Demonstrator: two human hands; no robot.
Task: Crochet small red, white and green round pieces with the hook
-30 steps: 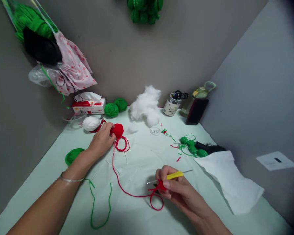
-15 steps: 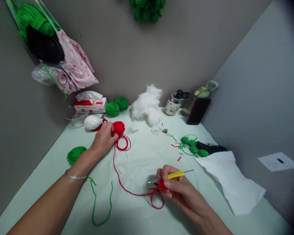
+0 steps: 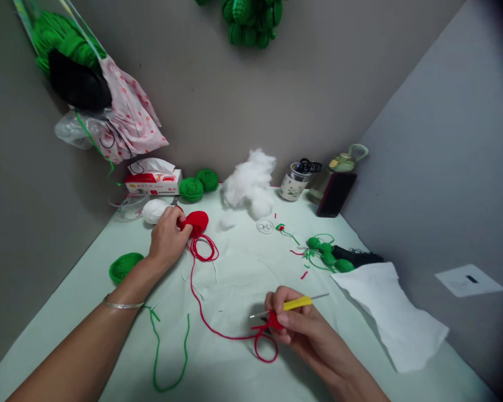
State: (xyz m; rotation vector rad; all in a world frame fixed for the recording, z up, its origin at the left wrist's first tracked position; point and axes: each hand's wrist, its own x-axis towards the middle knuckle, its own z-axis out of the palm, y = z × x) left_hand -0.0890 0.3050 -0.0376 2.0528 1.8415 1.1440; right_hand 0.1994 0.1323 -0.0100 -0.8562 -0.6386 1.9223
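My left hand (image 3: 166, 239) reaches across the table and closes its fingers on a red yarn ball (image 3: 196, 221), beside a white yarn ball (image 3: 154, 211). A red strand (image 3: 201, 310) runs from the ball in loops over the table to my right hand (image 3: 295, 324). That hand pinches a small red crochet piece (image 3: 274, 320) together with a yellow-handled crochet hook (image 3: 297, 303), whose metal shaft sticks out on both sides.
A loose green strand (image 3: 167, 357) lies near my left forearm, a green crocheted disc (image 3: 124, 265) at the left. Green crocheted pieces (image 3: 329, 255), white stuffing (image 3: 251, 181), a tissue box (image 3: 151, 181), a jar (image 3: 292, 181), a bottle (image 3: 343, 162) and white paper (image 3: 396, 312) stand further back and right.
My left hand has shifted slightly left with the red yarn ball, pulling the loops along. The right hand has stayed almost still.
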